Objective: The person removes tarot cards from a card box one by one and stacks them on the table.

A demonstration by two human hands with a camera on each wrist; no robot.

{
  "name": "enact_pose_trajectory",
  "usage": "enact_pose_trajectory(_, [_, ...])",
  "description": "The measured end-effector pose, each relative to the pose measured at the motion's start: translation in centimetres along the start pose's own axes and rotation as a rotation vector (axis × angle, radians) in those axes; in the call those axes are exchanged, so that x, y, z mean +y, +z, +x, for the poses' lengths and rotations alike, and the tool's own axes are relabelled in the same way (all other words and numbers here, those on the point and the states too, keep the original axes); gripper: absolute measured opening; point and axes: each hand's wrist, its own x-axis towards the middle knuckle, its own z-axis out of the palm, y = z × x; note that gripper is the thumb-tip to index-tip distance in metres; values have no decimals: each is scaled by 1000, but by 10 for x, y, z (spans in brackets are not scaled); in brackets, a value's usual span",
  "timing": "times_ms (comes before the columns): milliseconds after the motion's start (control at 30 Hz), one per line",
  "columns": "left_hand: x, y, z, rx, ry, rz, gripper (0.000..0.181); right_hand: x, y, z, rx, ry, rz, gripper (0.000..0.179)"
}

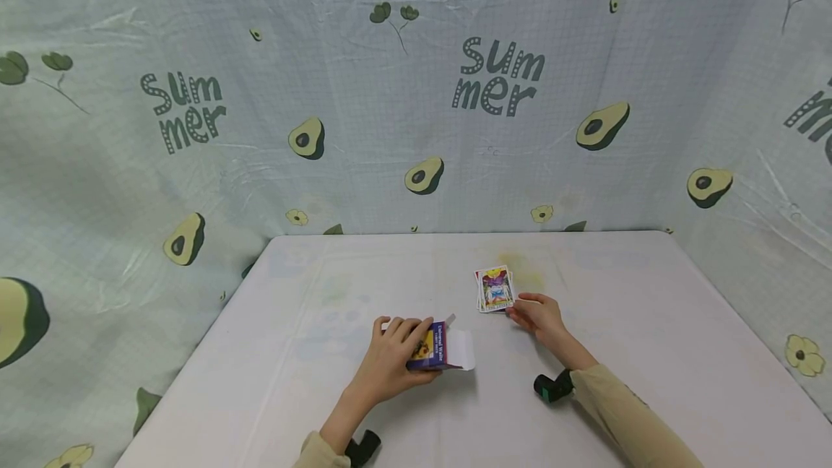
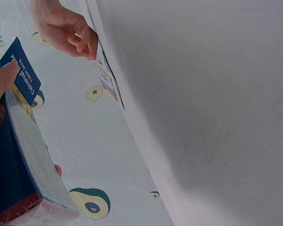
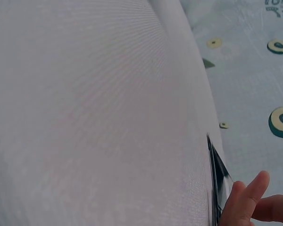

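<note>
My left hand (image 1: pixel 388 360) grips a blue tarot deck box (image 1: pixel 437 345) lettered "Universal Waite", its white end flap (image 1: pixel 460 349) standing open toward the right. In the left wrist view the thumb lies across the box's printed flap (image 2: pixel 26 77), and clear film shows at the box's lower end. A small stack of tarot cards (image 1: pixel 496 289) lies on the table, a colourful picture uppermost, edges slightly uneven. My right hand (image 1: pixel 541 318) pinches the stack's near right corner. From the right wrist, the cards (image 3: pixel 212 179) appear edge-on, a dark gap between them beside the fingers.
A white-covered table (image 1: pixel 364 273) carries everything, with faint stains behind the cards. Beyond its back edge hangs an avocado-print curtain (image 1: pixel 357 92), which also runs along both sides. Black wrist devices (image 1: pixel 552 386) sit at both wrists, below the beige sleeves.
</note>
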Motion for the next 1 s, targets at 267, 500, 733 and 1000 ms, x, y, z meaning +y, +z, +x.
enact_pose_trajectory(267, [0,0,0,-4,-8,-8,80,-1,0,1,15,9,-3,44])
enact_pose_trajectory(500, [-1,0,0,-15,-14,7,80,-1,-2,3,13,8,18,45])
enact_pose_trajectory(733, [0,1,0,-20,-25,4,81,0,-2,3,21,24,0,45])
enact_pose_trajectory(1000, [0,0,-1,-20,-29,16,79,-1,-3,2,34,32,-2,45])
